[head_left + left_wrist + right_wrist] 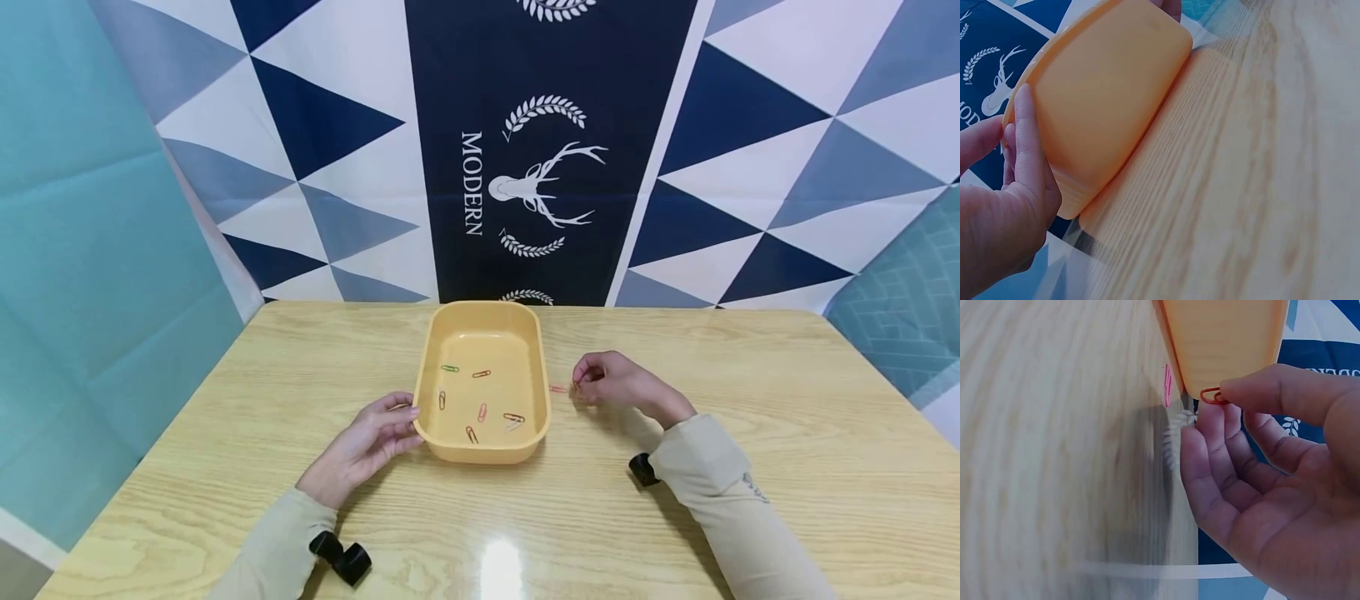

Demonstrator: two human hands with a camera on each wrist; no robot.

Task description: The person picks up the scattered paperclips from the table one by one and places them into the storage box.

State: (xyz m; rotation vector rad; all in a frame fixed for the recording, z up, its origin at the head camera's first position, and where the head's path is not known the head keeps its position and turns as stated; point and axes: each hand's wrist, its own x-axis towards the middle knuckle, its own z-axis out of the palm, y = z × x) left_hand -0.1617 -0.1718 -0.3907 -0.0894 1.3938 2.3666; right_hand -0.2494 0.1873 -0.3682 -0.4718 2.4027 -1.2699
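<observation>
A yellow rectangular tray [483, 454] stands on the table with several paper clips inside, among them a green paper clip [450, 368] and a pink paper clip [482, 412]. My left hand [378, 433] holds the tray's left side near its front corner. In the left wrist view, one digit of the left hand [1013, 181] lies along the outer wall and others meet the rim. To the right of the tray, my right hand [618, 383] pinches a red paper clip [1211, 395] between thumb and fingertips. Another pink paper clip [1167, 385] lies on the table between tray and right hand.
The wooden table [480, 508] ends at the back against a patterned cloth [352, 167] with triangles and a deer head. A teal covering [97, 275] hangs at the left. Black wrist devices [341, 558] sit at both sleeves.
</observation>
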